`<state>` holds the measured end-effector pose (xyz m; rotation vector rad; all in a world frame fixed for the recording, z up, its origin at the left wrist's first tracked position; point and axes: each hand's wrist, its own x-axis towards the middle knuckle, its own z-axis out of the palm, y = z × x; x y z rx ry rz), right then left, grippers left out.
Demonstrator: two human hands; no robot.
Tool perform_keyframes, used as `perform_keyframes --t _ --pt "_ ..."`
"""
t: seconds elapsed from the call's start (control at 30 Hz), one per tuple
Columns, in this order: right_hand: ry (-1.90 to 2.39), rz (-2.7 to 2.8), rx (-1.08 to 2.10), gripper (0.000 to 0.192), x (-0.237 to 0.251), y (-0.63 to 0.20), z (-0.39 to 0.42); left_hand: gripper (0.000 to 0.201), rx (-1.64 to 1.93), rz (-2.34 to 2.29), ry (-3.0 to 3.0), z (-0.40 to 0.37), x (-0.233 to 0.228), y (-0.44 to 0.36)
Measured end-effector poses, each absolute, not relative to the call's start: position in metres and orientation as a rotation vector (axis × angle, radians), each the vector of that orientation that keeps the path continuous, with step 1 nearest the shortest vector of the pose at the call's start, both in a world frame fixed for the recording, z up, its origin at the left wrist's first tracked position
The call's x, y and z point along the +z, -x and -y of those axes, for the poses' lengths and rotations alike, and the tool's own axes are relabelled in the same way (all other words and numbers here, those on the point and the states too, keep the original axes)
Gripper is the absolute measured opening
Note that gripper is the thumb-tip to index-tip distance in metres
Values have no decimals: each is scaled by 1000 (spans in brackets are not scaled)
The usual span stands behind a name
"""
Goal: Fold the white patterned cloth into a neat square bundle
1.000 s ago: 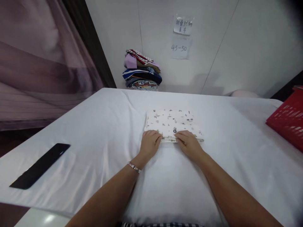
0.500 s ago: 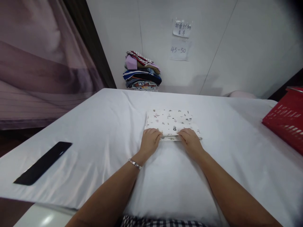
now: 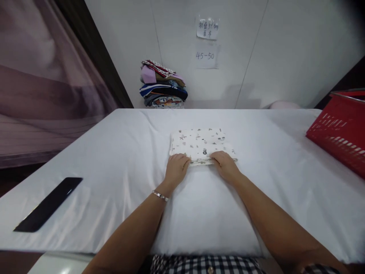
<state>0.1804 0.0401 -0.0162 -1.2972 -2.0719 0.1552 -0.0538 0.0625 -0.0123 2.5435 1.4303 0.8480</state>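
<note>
A white cloth printed with small motifs (image 3: 199,142) lies folded into a rectangle in the middle of the table. My left hand (image 3: 177,167) pinches its near edge toward the left corner, thumb against the fold. On the right part of the same edge, my right hand (image 3: 226,165) is closed with its fingers curled over the cloth. Between the two hands, several stacked layers show along the near side. A silver bracelet (image 3: 160,195) circles my left wrist.
White fabric covers the table (image 3: 114,152). A black flat slab (image 3: 48,205) lies at the left, and a red plastic basket (image 3: 339,129) stands at the right edge. Folded textiles (image 3: 164,85) are stacked beyond the far edge, below paper signs (image 3: 207,55) on the wall.
The upper layer's near edge has come down closer to the layers beneath, narrowing the gap between my hands. Both hands keep their places on the cloth. The camera view has shifted slightly.
</note>
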Motion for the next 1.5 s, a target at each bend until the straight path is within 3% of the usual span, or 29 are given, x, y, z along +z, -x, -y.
perform_keyframes --t 0.3,1.13,1.5 --pt "1253 2128 189 16 -13 -181 -38 22 843 -1418 -2606 -60 -13 54" --pt "1235 2171 199 30 -15 -191 -40 21 785 -1435 -2617 -64 -14 53" --pt "1263 2113 -12 29 -12 -189 -39 19 772 -1439 -2620 -64 -13 52"
